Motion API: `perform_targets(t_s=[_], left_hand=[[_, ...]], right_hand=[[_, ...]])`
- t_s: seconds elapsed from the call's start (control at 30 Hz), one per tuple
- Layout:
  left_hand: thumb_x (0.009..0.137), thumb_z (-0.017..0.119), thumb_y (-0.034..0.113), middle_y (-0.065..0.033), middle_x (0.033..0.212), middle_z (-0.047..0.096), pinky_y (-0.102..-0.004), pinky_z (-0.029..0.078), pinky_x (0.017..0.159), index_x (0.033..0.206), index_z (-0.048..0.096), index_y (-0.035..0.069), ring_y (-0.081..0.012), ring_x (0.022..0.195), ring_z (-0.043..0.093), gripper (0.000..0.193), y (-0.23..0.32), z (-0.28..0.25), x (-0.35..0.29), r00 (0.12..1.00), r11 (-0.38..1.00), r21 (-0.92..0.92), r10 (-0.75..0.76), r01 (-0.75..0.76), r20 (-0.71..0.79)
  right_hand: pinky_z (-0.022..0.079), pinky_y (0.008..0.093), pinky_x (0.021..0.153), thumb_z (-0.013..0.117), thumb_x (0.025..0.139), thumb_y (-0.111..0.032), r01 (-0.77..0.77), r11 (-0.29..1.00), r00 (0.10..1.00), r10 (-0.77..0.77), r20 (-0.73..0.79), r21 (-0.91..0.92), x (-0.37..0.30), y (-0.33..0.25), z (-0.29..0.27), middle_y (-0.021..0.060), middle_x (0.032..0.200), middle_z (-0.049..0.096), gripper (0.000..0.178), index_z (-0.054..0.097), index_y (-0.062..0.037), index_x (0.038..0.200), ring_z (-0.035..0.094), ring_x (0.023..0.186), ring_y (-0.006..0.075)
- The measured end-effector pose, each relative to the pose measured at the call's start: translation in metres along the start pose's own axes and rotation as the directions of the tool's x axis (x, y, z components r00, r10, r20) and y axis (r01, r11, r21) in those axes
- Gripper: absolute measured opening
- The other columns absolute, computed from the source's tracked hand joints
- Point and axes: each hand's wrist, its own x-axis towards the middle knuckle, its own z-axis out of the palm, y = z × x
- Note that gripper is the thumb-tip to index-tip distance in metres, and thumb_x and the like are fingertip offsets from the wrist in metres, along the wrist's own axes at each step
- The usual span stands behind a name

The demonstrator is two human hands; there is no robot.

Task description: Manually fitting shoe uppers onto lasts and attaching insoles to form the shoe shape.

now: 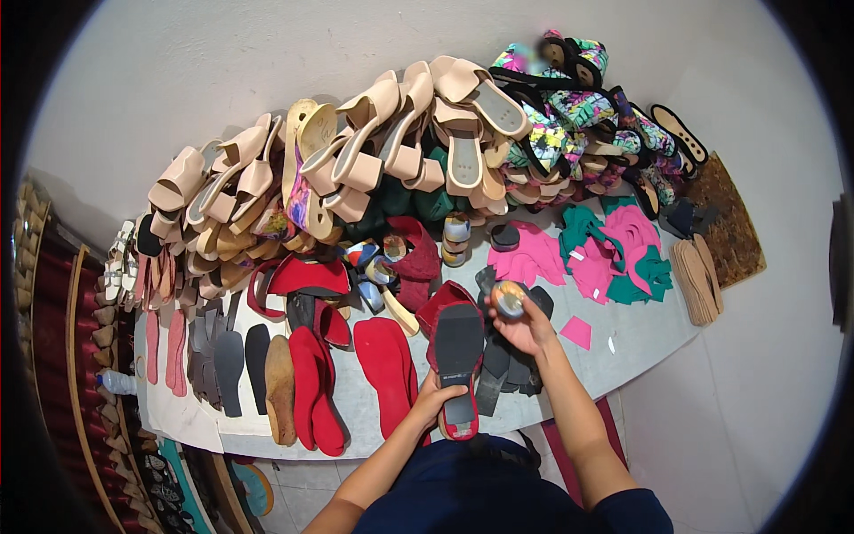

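Observation:
My left hand point(431, 399) grips a red sandal point(458, 343) near its lower end, with the black sole turned up toward me. The red strap shows on the far side of the sandal. In my right hand point(534, 329) is a small round multicoloured piece point(509, 300), held between fingers and thumb just right of the sandal's upper end. Its exact kind I cannot make out. Beneath my right hand lie dark grey flat cut pieces point(509, 365). Red sole-shaped pieces point(384, 369) rest left of my left hand.
Beige heeled sandals point(365, 116) are piled along the wall, with patterned slippers point(578, 116) at the right. Pink point(529, 251) and green scraps point(654, 276) lie on the grey-white table point(614, 356). Tan soles point(694, 280) stack near its right edge. Shelves of footwear point(111, 392) stand at left.

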Motion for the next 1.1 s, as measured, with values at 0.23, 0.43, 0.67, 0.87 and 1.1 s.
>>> perform_targets(t_s=[0.23, 0.43, 0.67, 0.87, 1.1], left_hand=[[0.06, 0.067, 0.004, -0.0058, 0.098, 0.05, -0.0289, 0.043, 0.078, 0.116, 0.036, 0.004, -0.0146, 0.09, 0.051, 0.063, -0.001, 0.005, 0.002, 0.999, 0.998, 0.056, 0.041, -0.041, 0.01], [0.059, 0.065, 0.0, -0.0069, 0.101, 0.047, -0.0302, 0.043, 0.079, 0.121, 0.029, 0.006, -0.0174, 0.092, 0.05, 0.072, -0.002, 0.011, 0.005, 1.0, 0.997, 0.069, 0.024, -0.024, -0.002], [0.058, 0.061, -0.005, -0.0093, 0.105, 0.045, -0.0329, 0.046, 0.076, 0.127, 0.022, 0.007, -0.021, 0.094, 0.051, 0.081, 0.012, 0.023, 0.005, 0.997, 0.995, -0.086, -0.054, 0.049, -0.057], [0.057, 0.061, -0.005, -0.0113, 0.102, 0.046, -0.0331, 0.047, 0.074, 0.12, 0.027, 0.004, -0.0221, 0.091, 0.052, 0.072, 0.032, 0.042, -0.004, 0.982, 0.998, -0.068, -0.007, -0.006, -0.191], [0.052, 0.063, -0.006, -0.0137, 0.106, 0.046, -0.0331, 0.044, 0.079, 0.124, 0.023, 0.003, -0.0243, 0.095, 0.05, 0.083, 0.033, 0.041, 0.001, 0.906, 0.976, 0.066, 0.216, -0.206, -0.363]], right_hand=[[0.044, 0.0292, 0.07, 0.057, 0.078, -0.041, -0.035, 0.999, 0.999, 0.035, 0.01, 0.02, -0.046, 0.016, 0.007, 0.0158, 0.114, 0.047, 0.057, 0.042, -0.0033, 0.119, 0.05, 0.092, 0.0223], [0.045, 0.031, 0.066, 0.047, 0.081, -0.05, -0.093, 0.991, 0.995, 0.097, -0.032, 0.101, -0.054, 0.02, 0.021, 0.0153, 0.113, 0.049, 0.056, 0.046, -0.0056, 0.115, 0.055, 0.085, 0.022], [0.039, 0.0249, 0.078, 0.038, 0.089, -0.02, -0.045, 0.535, 0.965, -0.196, -0.176, -0.843, -0.087, 0.048, 0.048, 0.0074, 0.101, 0.044, 0.027, 0.034, -0.0088, 0.113, 0.048, 0.09, 0.0146], [0.035, 0.034, 0.088, 0.047, 0.085, -0.018, 0.202, -0.017, 0.96, -0.197, 0.201, -0.979, -0.109, 0.061, 0.066, 0.0194, 0.11, 0.036, 0.033, 0.039, -0.0026, 0.113, 0.043, 0.103, 0.0306], [0.042, 0.0395, 0.079, 0.049, 0.084, -0.027, 0.177, -0.18, 0.976, -0.096, 0.197, -0.968, -0.108, 0.06, 0.089, 0.0212, 0.112, 0.036, 0.035, 0.047, -0.0042, 0.11, 0.048, 0.097, 0.0368]])
